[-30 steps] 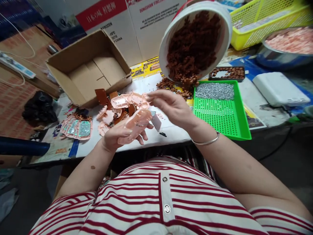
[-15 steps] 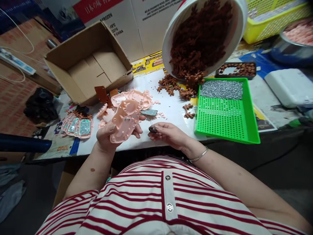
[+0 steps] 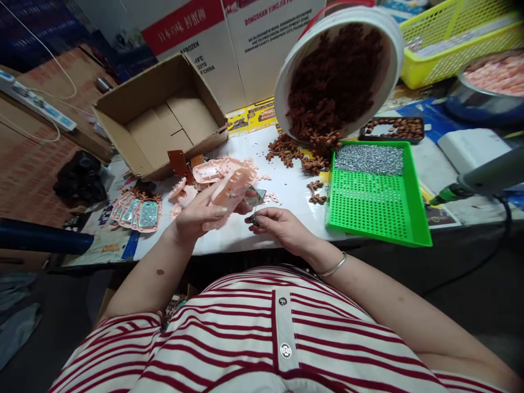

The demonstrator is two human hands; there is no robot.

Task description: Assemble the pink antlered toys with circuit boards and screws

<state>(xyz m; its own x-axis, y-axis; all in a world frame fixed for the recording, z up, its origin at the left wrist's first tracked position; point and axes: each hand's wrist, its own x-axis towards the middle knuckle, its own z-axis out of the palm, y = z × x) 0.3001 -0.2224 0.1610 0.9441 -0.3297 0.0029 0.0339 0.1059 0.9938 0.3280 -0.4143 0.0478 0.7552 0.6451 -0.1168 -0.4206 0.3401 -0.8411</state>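
My left hand point(image 3: 198, 215) is closed around a pink plastic shell point(image 3: 231, 191), which stands tilted with its edge toward me. Thin wires run from the shell, and a small circuit board point(image 3: 258, 193) shows just beyond its right side. Between thumb and fingers, my right hand point(image 3: 282, 226) pinches a small dark round part point(image 3: 252, 220) with wires rising from it; its exact kind is unclear. Behind the left hand lie more pink shells point(image 3: 204, 170) and brown boards point(image 3: 177, 164). Several shells with clear-green panels point(image 3: 148, 214) rest at the left.
An open cardboard box point(image 3: 139, 125) stands at the back left. A tilted white bucket point(image 3: 282, 82) spills brown branch-shaped pieces point(image 3: 289, 150). To the right is a green tray point(image 3: 376, 204) with silver screws point(image 3: 368, 158). A grey tool with a green collar point(image 3: 470, 183) hangs beyond it.
The pink shell has turned from facing me to nearly edge-on and moved right, closer to the right hand. The hanging grey tool has come into view at the right. The camera has shifted slightly.
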